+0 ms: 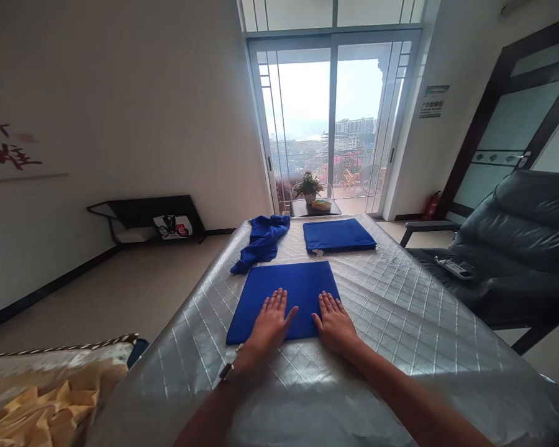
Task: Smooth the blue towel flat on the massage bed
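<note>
Just below the centre of my feed, a folded blue cloth (302, 280) lies flat on a silver quilted cover (395, 316). I'll use that cloth as the middle of my clock face. Left hand (272, 324) is palm down on its 7 o'clock side, fingers slightly apart with the thumb sticking out; right hand (334, 323) is down around 4, fingers close together and thumb out toward the other hand. Neither one is pinching anything.

Readable stuff, such as it is: red Chinese characters on the wall out at 10. I can make out 难 (13, 156), but the one above is cut off by the frame edge. The wall sign (432, 102) between 1 and 2 is too small for me to read. Also at 10, a white printed bag (172, 226) has black and red marks I can't decipher. At 1, a stack of folded blue fabric (339, 236) shows a white tag (317, 252), no legible text.

Crumpled blue cloth (264, 239) at 11 is too bunched up to tell its shape. Palms hide part of the near edge, both forearms run off the bottom, and the black armchair (531, 223) toward 3 is chopped by the frame.
</note>
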